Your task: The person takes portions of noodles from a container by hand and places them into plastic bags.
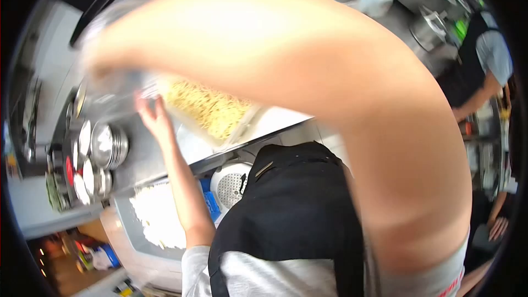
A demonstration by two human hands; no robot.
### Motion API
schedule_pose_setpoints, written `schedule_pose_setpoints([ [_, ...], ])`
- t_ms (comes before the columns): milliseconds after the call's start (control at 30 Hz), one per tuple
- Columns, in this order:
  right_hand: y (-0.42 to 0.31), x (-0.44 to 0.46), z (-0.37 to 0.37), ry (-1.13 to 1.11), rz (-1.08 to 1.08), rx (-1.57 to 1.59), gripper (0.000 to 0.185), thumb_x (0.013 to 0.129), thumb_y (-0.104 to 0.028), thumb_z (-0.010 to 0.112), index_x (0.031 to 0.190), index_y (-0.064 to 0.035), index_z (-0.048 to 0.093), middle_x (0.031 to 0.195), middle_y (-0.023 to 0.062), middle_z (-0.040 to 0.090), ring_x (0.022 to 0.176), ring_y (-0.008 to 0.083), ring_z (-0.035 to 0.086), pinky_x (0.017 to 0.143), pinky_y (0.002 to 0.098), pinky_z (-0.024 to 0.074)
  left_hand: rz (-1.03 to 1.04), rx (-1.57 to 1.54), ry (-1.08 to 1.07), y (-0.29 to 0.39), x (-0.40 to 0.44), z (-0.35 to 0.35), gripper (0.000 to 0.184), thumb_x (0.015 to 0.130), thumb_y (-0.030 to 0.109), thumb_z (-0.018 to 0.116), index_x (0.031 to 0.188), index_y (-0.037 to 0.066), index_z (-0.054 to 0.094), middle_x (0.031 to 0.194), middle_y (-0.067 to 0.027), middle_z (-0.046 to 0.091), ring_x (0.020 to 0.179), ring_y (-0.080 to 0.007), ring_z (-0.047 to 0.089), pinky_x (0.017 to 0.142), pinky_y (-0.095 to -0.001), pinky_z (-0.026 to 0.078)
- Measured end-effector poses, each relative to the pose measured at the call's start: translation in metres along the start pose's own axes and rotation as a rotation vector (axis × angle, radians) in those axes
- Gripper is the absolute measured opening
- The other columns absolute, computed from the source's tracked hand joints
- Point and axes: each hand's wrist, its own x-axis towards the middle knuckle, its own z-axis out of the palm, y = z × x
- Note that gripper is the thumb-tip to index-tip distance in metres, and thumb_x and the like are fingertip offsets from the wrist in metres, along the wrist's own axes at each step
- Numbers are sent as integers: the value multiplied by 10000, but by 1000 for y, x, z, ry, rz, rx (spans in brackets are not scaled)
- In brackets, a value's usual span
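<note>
Noodles (212,111) already laid in tray (241,129) by bench (144,154) front edge; uncovered where seen. Left hand (158,120) held open, fingers spread, beside tray. Right hand (102,65) raised, blurred near clear plastic (113,94); grip cannot be told.

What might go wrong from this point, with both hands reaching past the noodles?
The tray sits close to the counter edge, so a bump might tip noodles out. The right arm stretches across above them and might brush them. The right hand is blurred, seemingly in quick motion, so it could knock the stacked metal bowls if it swings low.
</note>
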Motion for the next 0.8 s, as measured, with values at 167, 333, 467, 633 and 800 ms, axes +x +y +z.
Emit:
schedule_pose_setpoints([
  [167,71,11,64,221,92,-120,207,742,-148,561,891,-9,597,874,207,599,810,311,602,681,416,475,144,310,-122,36,-2,-7,211,790,102,571,995,86,617,1323,-188,384,1219,-310,377,984,-382,297],
  [333,84,4,163,-146,161,123,144,703,-126,611,801,-21,600,781,173,602,746,274,600,659,381,470,20,187,-312,20,15,-17,235,790,202,588,1008,139,650,1340,-226,345,1233,-338,355,993,-388,292],
  [467,32,9,200,-214,346,120,241,731,-138,597,944,-29,567,974,178,575,914,273,583,729,393,470,63,543,-425,1,34,15,331,787,303,590,1096,187,621,1354,-307,242,1231,-389,334,1005,-410,288],
  [633,49,22,218,-170,470,20,238,735,-137,572,954,-45,566,1045,172,570,1035,274,546,810,392,456,21,507,-339,-27,58,33,342,741,231,643,1035,56,632,1287,-210,418,1161,-338,437,953,-370,364],
  [800,83,18,179,15,165,182,379,649,-122,612,1011,-40,537,922,173,574,856,301,580,749,391,471,161,439,-171,-6,86,12,298,718,173,656,966,8,637,1095,-151,580,986,-290,567,848,-350,439],
])
